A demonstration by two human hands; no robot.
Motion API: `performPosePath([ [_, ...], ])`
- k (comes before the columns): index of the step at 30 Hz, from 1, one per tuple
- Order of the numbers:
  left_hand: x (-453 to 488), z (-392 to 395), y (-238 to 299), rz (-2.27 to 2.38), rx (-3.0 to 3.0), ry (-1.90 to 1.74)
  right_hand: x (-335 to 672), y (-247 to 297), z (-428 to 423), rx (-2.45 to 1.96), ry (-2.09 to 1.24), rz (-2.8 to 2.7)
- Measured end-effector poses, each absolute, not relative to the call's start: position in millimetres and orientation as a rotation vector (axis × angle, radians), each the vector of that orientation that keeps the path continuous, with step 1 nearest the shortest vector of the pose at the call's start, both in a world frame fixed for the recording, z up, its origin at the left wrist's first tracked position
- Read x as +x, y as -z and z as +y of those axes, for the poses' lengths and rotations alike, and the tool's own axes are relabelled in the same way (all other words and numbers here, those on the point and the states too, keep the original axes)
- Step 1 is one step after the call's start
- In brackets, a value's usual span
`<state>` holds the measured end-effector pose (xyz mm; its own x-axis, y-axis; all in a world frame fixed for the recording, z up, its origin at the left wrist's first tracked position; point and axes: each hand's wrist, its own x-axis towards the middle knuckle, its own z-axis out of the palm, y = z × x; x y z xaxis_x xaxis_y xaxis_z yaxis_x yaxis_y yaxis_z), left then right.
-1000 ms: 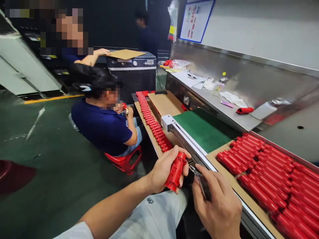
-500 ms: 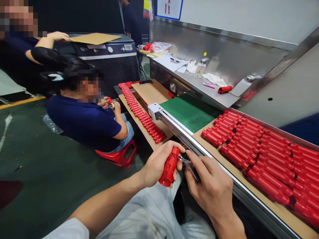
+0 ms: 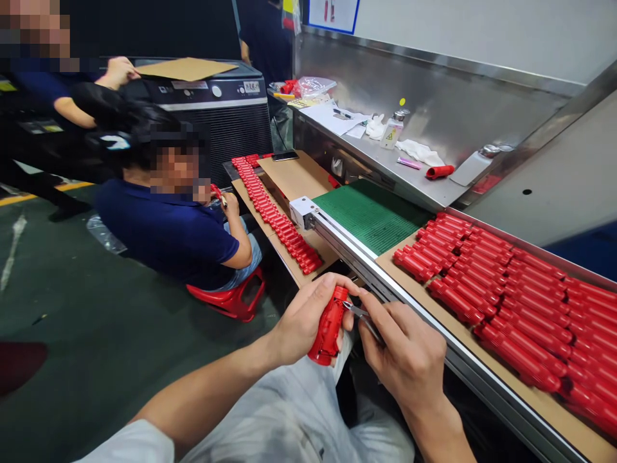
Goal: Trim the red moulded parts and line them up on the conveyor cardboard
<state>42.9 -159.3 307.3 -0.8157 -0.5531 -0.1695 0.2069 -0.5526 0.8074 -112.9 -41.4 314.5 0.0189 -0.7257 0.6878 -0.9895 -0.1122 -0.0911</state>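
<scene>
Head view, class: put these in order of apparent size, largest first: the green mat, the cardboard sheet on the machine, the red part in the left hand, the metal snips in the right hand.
1. Green mat and cardboard sheet: unsure, as the mat sits nearer the camera.
2. Red part.
3. Snips.

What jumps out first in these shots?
The dense rows of red cylindrical parts on cardboard at lower right grab the eye first. At bottom centre, the left hand grips one red part while the right hand holds small metal nippers against its end. Farther off, a seated co-worker in a navy shirt sits beside another long red row on cardboard.
</scene>
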Motion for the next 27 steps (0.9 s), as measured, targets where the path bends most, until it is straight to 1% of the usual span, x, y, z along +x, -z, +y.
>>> performPosePath([
  [4, 44, -158, -311, -1.116, 0.551, 2.447, -119, -309, -40, 1.899, -0.887, -1.695],
  [10, 42, -155, -317, -1.008, 0.534, 2.596, -120, -291, -42, 1.927, -1.18, -1.7],
  [13, 41, -154, -316, -0.929, 0.481, 2.683, -112, -287, -41, 1.873, -1.494, -1.777],
  [15, 41, -155, -316, -0.892, 0.452, 2.711, -109, -288, -39, 1.708, -1.751, -1.897],
  [16, 42, -155, -315, -0.884, 0.447, 2.712, -108, -290, -37, 1.635, -1.811, -1.961],
  [18, 42, -155, -315, -0.89, 0.448, 2.701, -109, -297, -32, 1.632, -1.73, -2.032],
  [23, 43, -152, -316, -0.94, 0.507, 2.657, -121, -318, -20, 1.923, -1.179, -1.923],
  [27, 44, -149, -318, -0.991, 0.549, 2.65, -129, -327, -18, 2.037, -0.968, -1.841],
])
